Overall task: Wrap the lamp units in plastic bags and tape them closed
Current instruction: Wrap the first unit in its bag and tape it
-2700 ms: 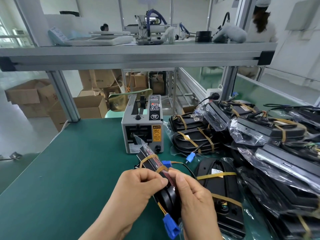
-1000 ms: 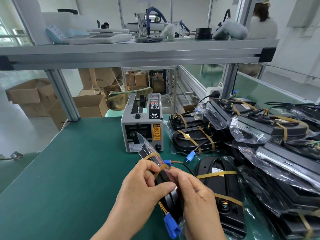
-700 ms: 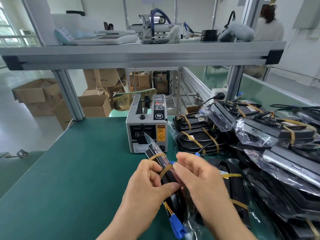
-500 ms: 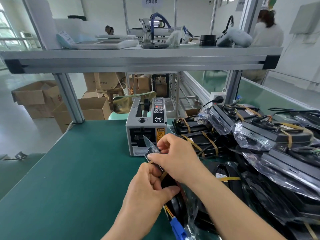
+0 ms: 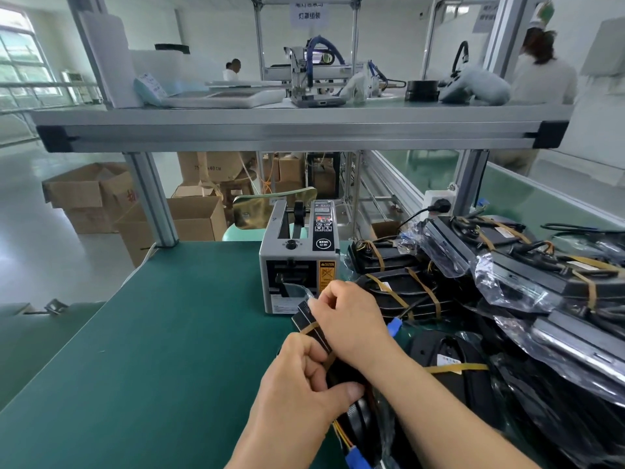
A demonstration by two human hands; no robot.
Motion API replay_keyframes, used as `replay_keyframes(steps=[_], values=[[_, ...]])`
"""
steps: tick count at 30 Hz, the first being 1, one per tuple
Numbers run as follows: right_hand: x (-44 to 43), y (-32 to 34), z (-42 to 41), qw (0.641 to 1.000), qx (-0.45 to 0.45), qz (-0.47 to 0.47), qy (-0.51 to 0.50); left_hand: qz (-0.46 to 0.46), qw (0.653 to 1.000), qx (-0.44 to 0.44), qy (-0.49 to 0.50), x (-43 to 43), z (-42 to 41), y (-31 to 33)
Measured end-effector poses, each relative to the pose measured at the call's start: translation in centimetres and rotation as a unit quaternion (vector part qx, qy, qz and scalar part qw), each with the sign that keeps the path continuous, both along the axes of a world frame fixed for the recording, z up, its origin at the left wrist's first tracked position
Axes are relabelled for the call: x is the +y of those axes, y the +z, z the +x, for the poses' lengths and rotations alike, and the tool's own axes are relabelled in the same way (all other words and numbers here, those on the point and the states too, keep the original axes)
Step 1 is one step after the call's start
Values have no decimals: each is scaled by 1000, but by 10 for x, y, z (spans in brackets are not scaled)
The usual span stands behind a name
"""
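The person's left hand (image 5: 301,384), at lower centre of the frame, is closed around the middle of a black lamp unit (image 5: 316,328) sheathed in a clear plastic bag (image 5: 382,431), holding it tilted above the green table (image 5: 152,350). The right hand (image 5: 351,319) is at the unit's upper end, its fingers curled shut and pinching at the bag's top, just in front of the grey tape dispenser (image 5: 299,262). A strip of clear tape (image 5: 297,289) protrudes from the dispenser's slot, next to the right hand; contact between them cannot be determined. A blue connector (image 5: 356,460) hangs from the unit at the bottom edge of the frame. A stack of bagged lamp units (image 5: 507,282) banded with yellowish tape occupies the right of the frame.
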State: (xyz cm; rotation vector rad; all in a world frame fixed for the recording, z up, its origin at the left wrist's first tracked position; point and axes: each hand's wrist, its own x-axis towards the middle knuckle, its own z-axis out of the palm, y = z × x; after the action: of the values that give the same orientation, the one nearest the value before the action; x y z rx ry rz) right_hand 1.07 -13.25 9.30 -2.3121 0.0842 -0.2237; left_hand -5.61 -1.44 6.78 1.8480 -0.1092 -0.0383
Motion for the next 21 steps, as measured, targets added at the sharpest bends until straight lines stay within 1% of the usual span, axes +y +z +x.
replay_keyframes(steps=[3,4,7,8,10,12,13,16,21], values=[[-4,-1,1,995,38,89,-12,24,1000,0,-8,0,1,0],[-5,-2,1,993,45,105,-14,29,999,1,-15,1,1,0],[-9,-4,1,993,52,101,-13,17,998,16,-56,5,6,6],[-11,-5,2,995,50,90,-15,-6,998,19,-53,8,13,9],[-14,-7,2,996,40,74,-20,-81,996,35,3,16,36,14],[-16,-9,1,997,26,65,-26,-170,977,86,97,25,70,14],[-17,-10,0,998,19,57,-28,-199,964,117,131,27,85,13],[-20,-12,0,998,10,47,-34,-232,940,193,159,19,119,7],[-18,-12,0,997,7,61,-36,-279,907,271,164,2,145,2]])
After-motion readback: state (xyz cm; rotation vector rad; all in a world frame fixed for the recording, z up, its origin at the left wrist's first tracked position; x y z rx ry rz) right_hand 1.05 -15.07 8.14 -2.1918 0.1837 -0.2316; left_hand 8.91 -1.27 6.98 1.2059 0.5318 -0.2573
